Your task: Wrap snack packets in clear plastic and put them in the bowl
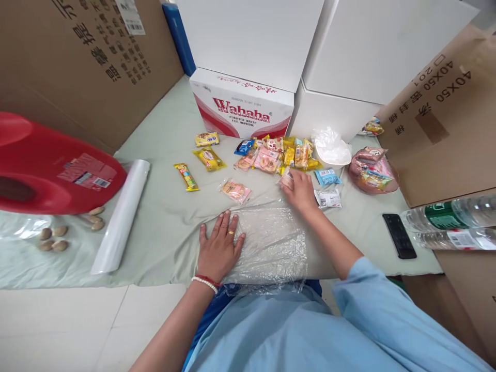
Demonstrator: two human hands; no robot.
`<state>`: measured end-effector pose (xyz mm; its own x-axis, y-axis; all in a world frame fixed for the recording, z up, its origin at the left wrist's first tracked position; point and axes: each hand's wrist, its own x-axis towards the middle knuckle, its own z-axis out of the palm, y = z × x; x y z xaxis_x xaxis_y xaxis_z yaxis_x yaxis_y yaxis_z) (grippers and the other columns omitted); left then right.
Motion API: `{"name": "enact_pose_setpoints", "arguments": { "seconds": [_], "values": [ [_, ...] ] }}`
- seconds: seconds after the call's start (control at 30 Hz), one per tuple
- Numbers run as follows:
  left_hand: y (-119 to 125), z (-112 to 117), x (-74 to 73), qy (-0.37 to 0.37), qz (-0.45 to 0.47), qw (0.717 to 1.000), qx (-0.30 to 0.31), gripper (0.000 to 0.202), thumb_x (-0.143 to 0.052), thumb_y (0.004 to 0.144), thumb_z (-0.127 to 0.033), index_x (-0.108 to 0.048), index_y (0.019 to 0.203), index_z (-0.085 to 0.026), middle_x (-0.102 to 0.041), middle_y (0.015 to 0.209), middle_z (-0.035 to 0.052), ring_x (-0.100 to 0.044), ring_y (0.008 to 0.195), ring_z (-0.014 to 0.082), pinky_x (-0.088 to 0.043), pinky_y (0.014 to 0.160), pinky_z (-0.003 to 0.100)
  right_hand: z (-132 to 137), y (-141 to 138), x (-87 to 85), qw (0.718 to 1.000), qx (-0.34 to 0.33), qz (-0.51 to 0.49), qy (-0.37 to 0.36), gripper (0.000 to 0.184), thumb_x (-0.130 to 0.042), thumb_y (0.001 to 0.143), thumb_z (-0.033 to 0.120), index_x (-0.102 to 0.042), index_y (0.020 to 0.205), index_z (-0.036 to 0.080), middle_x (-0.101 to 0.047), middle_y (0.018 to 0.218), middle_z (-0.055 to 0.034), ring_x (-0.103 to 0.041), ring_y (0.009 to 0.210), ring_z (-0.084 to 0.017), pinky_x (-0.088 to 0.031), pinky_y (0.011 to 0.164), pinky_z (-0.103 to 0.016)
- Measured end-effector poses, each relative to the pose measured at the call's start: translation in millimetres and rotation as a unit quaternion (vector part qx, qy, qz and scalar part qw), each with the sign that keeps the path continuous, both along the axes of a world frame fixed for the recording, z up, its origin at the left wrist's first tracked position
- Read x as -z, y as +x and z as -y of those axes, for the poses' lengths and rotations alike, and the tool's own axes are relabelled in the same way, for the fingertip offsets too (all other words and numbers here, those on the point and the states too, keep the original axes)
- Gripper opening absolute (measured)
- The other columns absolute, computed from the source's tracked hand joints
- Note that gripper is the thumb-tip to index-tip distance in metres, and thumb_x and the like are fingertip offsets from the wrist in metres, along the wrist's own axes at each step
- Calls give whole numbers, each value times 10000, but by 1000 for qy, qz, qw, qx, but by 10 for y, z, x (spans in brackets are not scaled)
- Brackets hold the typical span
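Note:
My left hand (217,245) lies flat with fingers spread, at the left edge of a clear plastic bag (273,243) spread over the cloth. The fingers of my right hand (301,190) are closed on a small pinkish wrapped snack (287,179), partly covered by them. Just beyond is a pile of wrapped snacks (267,157). One pink cookie packet (235,190) sits apart, above my left hand. Farther left are two yellow packets (209,158) (186,176) and a yellow-brown one (206,139). Beside my right hand lie a light blue packet (327,177) and a white packet (328,198).
A Wahaha carton (244,106) and white boxes (341,49) stand behind. To the right are a white bowl (335,155), a pink bowl of snacks (372,175), a phone (399,235) and water bottles (449,214). Leftward are a plastic roll (122,217), a red jug (58,165) and nuts (60,231).

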<state>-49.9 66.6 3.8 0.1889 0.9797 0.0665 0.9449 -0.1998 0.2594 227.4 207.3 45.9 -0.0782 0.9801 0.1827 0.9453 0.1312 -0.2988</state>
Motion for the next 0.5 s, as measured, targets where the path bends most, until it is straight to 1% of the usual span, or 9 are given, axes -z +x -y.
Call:
{"name": "enact_pose_setpoints", "arguments": {
  "seconds": [0.03,0.07,0.13,0.2,0.27,0.33,0.4,0.43,0.5],
  "values": [
    [0,1,3,1,3,1000,3,621,-346,1086,-455,-331,1676,-263,-323,1728,146,-369,1583,342,-108,1294,718,198,-3,-37,999,-24,-16,29,589,-621,1001,391,-519,1507,108,-599,1413,-223,-519,1296,-357,-435,1120,-487],
    [0,2,8,2,5,1000,5,621,-341,1086,-456,-337,1673,-253,-322,1728,149,-368,1583,345,-103,1293,719,411,-17,-67,996,-66,-33,48,572,-620,1005,401,-526,1491,115,-604,1402,-214,-522,1293,-343,-435,1127,-480],
    [-1,2,21,4,8,1000,4,624,-326,1087,-452,-353,1666,-220,-326,1726,159,-371,1580,350,-95,1290,724,829,-88,-75,980,-183,-63,48,545,-634,1003,413,-544,1467,142,-620,1382,-185,-535,1271,-317,-452,1115,-469],
    [0,-1,35,5,7,1000,1,630,-314,1087,-448,-368,1656,-182,-334,1722,170,-377,1575,355,-89,1285,730,1166,-201,8,958,-276,-74,19,556,-682,975,403,-558,1461,163,-629,1379,-162,-541,1256,-308,-467,1104,-473],
    [4,-2,44,8,7,1000,1,632,-315,1086,-443,-379,1648,-161,-341,1719,176,-382,1572,359,-86,1283,734,1390,-313,157,952,-300,-63,-17,585,-733,944,381,-567,1467,177,-631,1396,-153,-528,1289,-318,-455,1133,-499],
    [10,1,48,11,10,1000,2,627,-324,1085,-438,-385,1645,-162,-345,1717,174,-385,1570,360,-90,1282,734,1508,-382,295,957,-283,-43,-45,607,-754,938,369,-565,1486,186,-617,1447,-157,-484,1375,-341,-400,1196,-552],
    [14,8,52,15,14,1000,4,620,-337,1085,-433,-386,1645,-174,-342,1720,167,-383,1572,358,-98,1283,733,1527,-387,347,958,-277,-34,-62,641,-755,946,419,-553,1511,192,-566,1535,-169,-413,1471,-370,-328,1242,-612],
    [15,11,54,16,16,1000,5,618,-342,1085,-432,-385,1647,-179,-336,1723,163,-380,1574,356,-101,1283,731,1492,-366,331,955,-286,-41,-69,643,-743,953,459,-559,1510,195,-537,1572,-172,-395,1496,-375,-312,1251,-620],
    [11,13,62,18,17,1000,5,615,-349,1087,-435,-383,1647,-184,-325,1727,159,-375,1577,349,-103,1285,726,1304,-285,233,944,-310,-69,-87,588,-670,995,515,-586,1486,204,-548,1570,-164,-454,1467,-344,-365,1233,-570]
  ]
}}
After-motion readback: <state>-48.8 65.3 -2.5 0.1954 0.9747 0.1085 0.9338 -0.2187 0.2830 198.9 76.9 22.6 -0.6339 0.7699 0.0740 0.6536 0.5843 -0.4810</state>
